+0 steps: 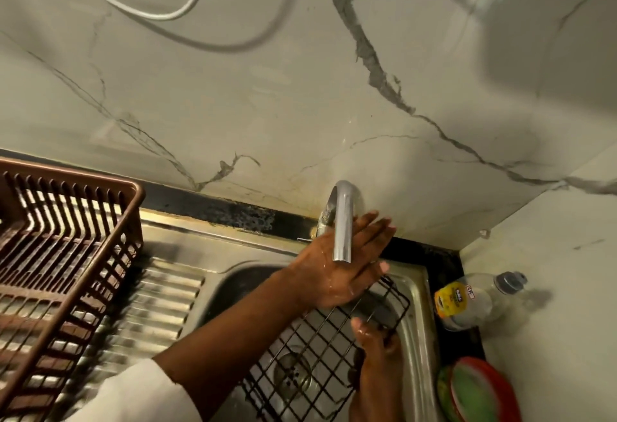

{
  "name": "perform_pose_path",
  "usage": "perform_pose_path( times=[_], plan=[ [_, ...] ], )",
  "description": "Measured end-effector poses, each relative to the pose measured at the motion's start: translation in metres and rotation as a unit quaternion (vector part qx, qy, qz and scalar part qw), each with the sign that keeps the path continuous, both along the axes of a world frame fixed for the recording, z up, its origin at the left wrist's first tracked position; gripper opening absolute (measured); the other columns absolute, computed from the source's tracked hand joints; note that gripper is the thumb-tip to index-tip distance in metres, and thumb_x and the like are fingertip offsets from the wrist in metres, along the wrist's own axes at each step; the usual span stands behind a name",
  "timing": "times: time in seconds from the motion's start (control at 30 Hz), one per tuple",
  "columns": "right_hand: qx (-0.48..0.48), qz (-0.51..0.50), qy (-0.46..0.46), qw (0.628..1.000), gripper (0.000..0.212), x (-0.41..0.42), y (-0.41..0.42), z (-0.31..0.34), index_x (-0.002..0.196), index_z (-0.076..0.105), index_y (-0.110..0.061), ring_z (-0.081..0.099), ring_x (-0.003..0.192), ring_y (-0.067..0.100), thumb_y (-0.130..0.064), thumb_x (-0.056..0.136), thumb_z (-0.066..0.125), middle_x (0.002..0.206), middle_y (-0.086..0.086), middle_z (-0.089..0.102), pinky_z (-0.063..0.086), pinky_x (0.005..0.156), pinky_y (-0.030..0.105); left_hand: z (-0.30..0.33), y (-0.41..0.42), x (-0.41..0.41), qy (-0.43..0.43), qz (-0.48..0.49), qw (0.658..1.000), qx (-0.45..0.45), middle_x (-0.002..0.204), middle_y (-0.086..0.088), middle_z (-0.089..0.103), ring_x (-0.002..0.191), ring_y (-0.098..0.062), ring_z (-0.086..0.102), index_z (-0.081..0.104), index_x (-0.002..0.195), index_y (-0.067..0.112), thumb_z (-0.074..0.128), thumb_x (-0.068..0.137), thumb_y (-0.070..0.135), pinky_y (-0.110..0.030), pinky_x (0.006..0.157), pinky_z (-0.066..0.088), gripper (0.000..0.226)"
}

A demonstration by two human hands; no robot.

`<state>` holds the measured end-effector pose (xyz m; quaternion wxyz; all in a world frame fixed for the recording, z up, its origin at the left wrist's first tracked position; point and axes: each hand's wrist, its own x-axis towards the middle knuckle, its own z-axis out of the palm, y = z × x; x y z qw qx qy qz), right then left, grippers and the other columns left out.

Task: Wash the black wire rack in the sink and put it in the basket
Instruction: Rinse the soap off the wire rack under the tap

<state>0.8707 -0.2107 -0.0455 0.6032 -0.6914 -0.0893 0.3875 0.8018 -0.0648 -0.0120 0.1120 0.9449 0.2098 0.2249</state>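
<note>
Black wire rack lies tilted in your steel sink, lower centre. At left, the brown basket sits on the draining board; marble wall above. Your left hand, fingers straight, reaches behind the tap; your right hand grips the rack's right edge.

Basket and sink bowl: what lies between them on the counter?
In the head view, only the ribbed steel drainboard lies between the brown basket and the sink bowl holding the black wire rack; nothing rests on it.
</note>
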Motion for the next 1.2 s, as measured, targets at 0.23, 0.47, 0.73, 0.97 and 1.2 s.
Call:
perform_pose_path(
  times=[0.23,0.47,0.73,0.97,1.2],
  plan=[
    [0.043,-0.107,0.048,0.992,0.071,0.04,0.011,0.012,0.11,0.068,-0.026,0.056,0.122,0.03,-0.058,0.048,0.081,0.12,0.002,0.068,0.041,0.106,0.06,-0.025,-0.051,-0.057,0.112,-0.043,0.99,-0.08,0.17,0.006,-0.016,0.155,-0.01,-0.02,-0.002,0.164,0.025,0.029,0.111,0.043,-0.036,0.127,-0.009,0.064],
    [0.033,-0.116,0.006,0.993,0.06,0.033,0.02,0.008,0.113,0.063,-0.015,0.057,0.114,0.026,-0.048,0.064,0.074,0.104,-0.004,0.067,0.04,0.106,0.057,-0.037,-0.045,-0.073,0.07,-0.032,0.993,-0.09,0.172,0.004,-0.006,0.158,-0.013,-0.007,0.009,0.164,0.022,0.039,0.11,0.032,-0.039,0.129,-0.001,0.063],
    [0.015,-0.048,-0.017,0.999,0.054,-0.001,0.023,-0.007,0.119,0.067,-0.02,0.064,0.112,0.013,-0.033,0.07,0.086,0.113,-0.008,0.073,0.048,0.093,0.037,-0.028,0.014,0.006,-0.007,-0.015,0.995,-0.099,0.17,-0.012,0.013,0.159,-0.022,0.001,0.023,0.16,0.005,0.035,0.11,0.033,-0.051,0.127,0.015,0.059],
    [0.008,-0.115,0.082,0.99,0.084,0.008,0.026,0.005,0.111,0.064,-0.024,0.058,0.082,0.016,-0.091,0.062,0.054,0.099,0.002,0.065,0.046,0.074,0.033,-0.034,-0.036,-0.051,-0.006,0.011,0.962,-0.272,0.17,0.017,-0.01,0.156,-0.004,-0.014,0.0,0.163,0.033,0.032,0.111,0.035,-0.038,0.129,0.002,0.061],
    [0.007,-0.024,0.052,0.998,0.052,0.015,0.029,0.048,0.071,0.046,-0.02,0.024,0.041,0.008,-0.063,0.099,0.038,0.049,-0.01,0.038,0.019,0.042,0.024,-0.055,-0.1,-0.087,-0.118,0.011,0.874,-0.471,0.168,0.025,-0.001,0.156,0.0,-0.001,0.007,0.162,0.032,0.034,0.112,0.022,-0.022,0.127,0.005,0.058]
  ],
)
